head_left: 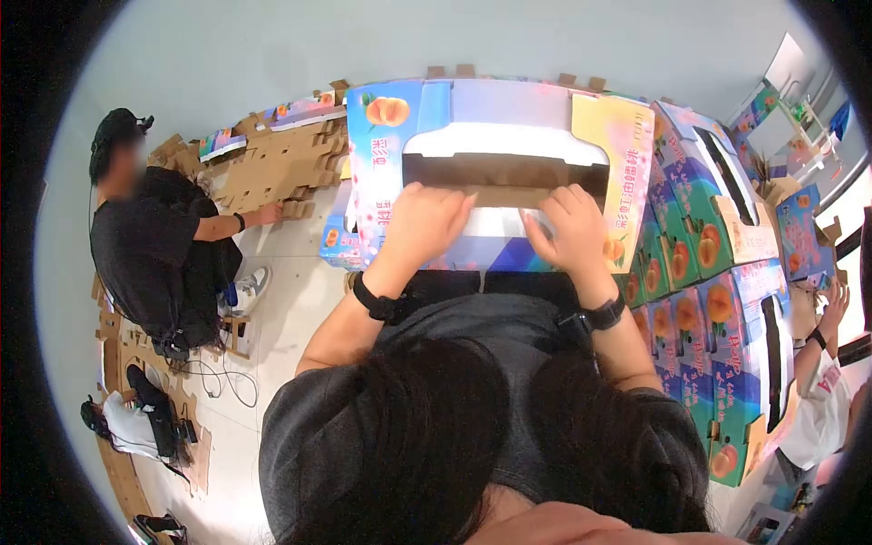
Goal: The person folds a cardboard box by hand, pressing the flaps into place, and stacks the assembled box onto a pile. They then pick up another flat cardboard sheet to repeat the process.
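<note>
In front of me is a printed cardboard fruit carton (pixel 513 107) with a large window in its top. Peaches and Chinese lettering decorate its blue, pink and yellow panels. My left hand (pixel 431 222) bends its fingers over the near edge of the window, towards the left, with its thumb pointing inward. On the same edge, further right, my right hand (pixel 570 225) is curled in a similar way. Through the window I see brown cardboard inside the carton. The fingertips of both hands are partly hidden by the edge.
Stacked printed cartons (pixel 718 341) stand close on my right. At left, a person in black (pixel 150 245) reaches towards flat brown cardboard (pixel 286 159). Another person in white (pixel 136 422) is further behind, and a person's arm (pixel 817 331) shows at far right. Cables (pixel 222 377) lie on the floor.
</note>
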Motion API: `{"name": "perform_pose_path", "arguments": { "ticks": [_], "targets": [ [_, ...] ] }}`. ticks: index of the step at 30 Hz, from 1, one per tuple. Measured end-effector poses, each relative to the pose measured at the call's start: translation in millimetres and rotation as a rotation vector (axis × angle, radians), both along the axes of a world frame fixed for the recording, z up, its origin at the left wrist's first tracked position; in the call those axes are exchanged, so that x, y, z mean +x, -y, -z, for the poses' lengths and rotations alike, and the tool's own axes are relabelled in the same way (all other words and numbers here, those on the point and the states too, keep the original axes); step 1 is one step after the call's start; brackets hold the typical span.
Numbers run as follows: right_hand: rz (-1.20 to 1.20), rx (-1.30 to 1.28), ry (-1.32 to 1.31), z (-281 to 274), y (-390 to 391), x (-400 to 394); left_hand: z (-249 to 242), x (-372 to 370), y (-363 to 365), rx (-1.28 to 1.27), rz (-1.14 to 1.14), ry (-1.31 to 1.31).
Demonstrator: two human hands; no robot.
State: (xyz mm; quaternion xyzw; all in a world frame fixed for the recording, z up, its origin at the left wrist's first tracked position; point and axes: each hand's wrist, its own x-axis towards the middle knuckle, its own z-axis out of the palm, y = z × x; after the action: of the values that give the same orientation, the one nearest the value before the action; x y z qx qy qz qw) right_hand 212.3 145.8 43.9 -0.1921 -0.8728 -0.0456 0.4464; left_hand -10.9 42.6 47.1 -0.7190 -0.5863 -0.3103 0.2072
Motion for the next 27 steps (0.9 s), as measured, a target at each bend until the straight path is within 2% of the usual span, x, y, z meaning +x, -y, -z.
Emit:
{"name": "perform_pose_path", "arguments": {
  "ticks": [3,6,7,8,10,14,17,23,26,27],
  "targets": [
    [-0.162,0.101,-0.142,-9.2,6.9,8.5,4.2,4.3,10.0,0.038,0.002,-0.027],
    [-0.073,0.223,-0.156,-48.2,24.7,32.6,11.7,5.6,21.0,0.089,0.011,-0.059],
    [-0.062,0.259,-0.230,-60.1,26.2,41.7,14.4,7.1,25.5,0.102,0.019,-0.063],
    [0.066,0.352,-0.257,-72.0,30.0,51.0,17.4,8.3,29.4,0.105,0.031,-0.088],
    [0.048,0.310,-0.465,-88.6,25.2,59.2,25.5,13.8,37.0,0.146,0.045,-0.100],
    [0.176,0.290,-0.337,-116.6,18.6,43.0,41.2,14.0,48.0,0.215,0.115,-0.146],
    [0.324,0.286,-0.233,-98.1,-2.7,38.1,36.1,15.1,45.6,0.254,0.144,-0.124],
    [0.439,0.321,-0.271,-95.5,-7.2,34.8,33.7,13.6,36.4,0.268,0.164,-0.081],
    [0.459,0.304,-0.281,-92.6,-9.6,37.4,3.5,22.1,41.1,0.235,0.367,0.271],
    [0.468,0.298,-0.290,-92.2,-11.4,38.6,-10.2,24.7,45.7,0.241,0.455,0.310]
  ]
}}
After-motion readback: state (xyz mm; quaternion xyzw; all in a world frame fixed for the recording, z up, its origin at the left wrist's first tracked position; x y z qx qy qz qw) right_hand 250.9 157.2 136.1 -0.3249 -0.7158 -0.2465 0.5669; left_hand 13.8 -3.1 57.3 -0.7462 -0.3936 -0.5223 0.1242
